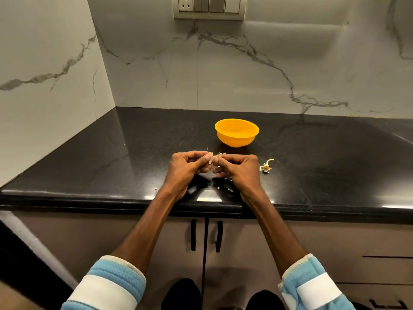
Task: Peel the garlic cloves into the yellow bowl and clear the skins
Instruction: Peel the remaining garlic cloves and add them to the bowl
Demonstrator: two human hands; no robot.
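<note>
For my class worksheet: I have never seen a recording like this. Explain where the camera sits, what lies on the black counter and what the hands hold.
There is no machine here: a person works with bare hands. One wide-angle camera worn on the head looks forward and down, so the forearms enter from the bottom edge. The left hand and right hand meet above the black counter, fingertips of both pinching a small garlic clove with papery skin on it. Beyond them stands the yellow bowl; its contents cannot be made out. A garlic scrap lies on the counter right of the right hand, and tiny bits lie beneath the hands.
</note>
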